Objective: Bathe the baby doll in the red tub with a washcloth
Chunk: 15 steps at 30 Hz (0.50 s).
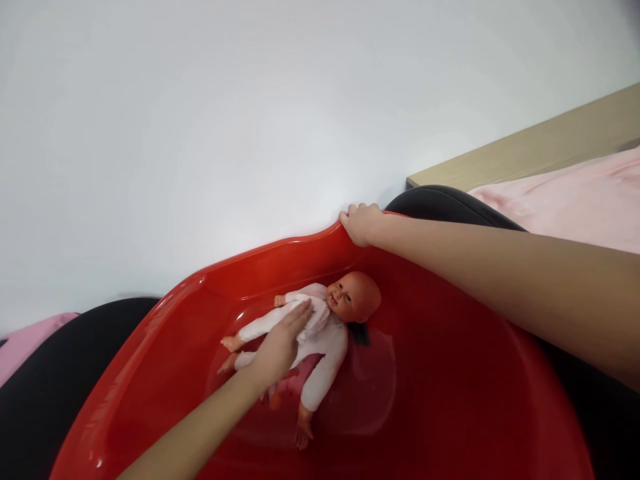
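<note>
A baby doll [325, 333] in a white and pink suit lies on its back in the bottom of a large red plastic tub [440, 400]. My left hand [283, 343] rests flat on the doll's belly, fingers stretched out towards its chest. My right hand [361, 223] is closed over the tub's far rim, fingers curled round the edge. A small dark object [361, 333] lies under the doll's head.
Black cushioned surfaces [40, 387] flank the tub on both sides. A pink cloth [575, 200] lies at the right, beside a wooden edge [525, 147]. Another pink patch [30, 340] shows at the far left. A white wall fills the background.
</note>
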{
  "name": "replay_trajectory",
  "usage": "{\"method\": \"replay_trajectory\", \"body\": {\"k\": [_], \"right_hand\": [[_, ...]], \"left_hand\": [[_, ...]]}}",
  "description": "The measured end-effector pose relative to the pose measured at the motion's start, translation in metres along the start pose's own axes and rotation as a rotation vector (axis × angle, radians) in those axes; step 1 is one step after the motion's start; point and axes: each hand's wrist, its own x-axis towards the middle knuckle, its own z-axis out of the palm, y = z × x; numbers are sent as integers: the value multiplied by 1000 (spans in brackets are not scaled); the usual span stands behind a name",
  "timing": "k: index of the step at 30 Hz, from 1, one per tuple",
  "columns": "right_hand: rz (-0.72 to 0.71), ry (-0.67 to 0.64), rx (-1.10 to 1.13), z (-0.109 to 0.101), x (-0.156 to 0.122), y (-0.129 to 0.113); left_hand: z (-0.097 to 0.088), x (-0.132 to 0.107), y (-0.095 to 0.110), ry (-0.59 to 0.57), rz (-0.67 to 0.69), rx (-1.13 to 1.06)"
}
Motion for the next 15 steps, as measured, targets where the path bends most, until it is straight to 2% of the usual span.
{"method": "replay_trajectory", "body": {"k": [2,5,9,15], "right_hand": [[10,-6,-2,-1,0,-1],[8,-12,26,-3,-2,-1],[9,-4,14,-4,-2,-2],[13,-4,3,-2,-2,-3]], "left_hand": [[8,2,10,-158,154,115],[11,-4,3,-331,284,364],[6,-32,-37,-308,308,492],[-11,-96,-111,-262,432,709]]}}
